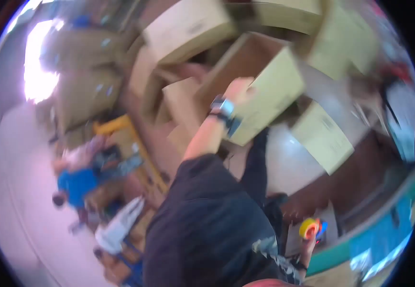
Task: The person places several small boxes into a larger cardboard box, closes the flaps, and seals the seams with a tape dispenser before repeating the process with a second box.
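Note:
My left hand (240,90), with a watch and a dark band at the wrist, reaches out to an open cardboard box (277,88). Its fingers are curled over the box's upper edge. The box is tilted in view, with its flaps spread and its brown inside showing. Low on the right, my right hand (309,246) is closed round a tape dispenser (311,229) with a yellow roll and red and blue parts. Motion blurs the picture, so the finger details are faint.
More cardboard boxes (188,28) crowd the far side, and another box (324,136) lies beyond my leg. A green-edged table (332,260) runs along the right. On the left are people, one in a blue shirt (77,186), by a yellow frame (140,153).

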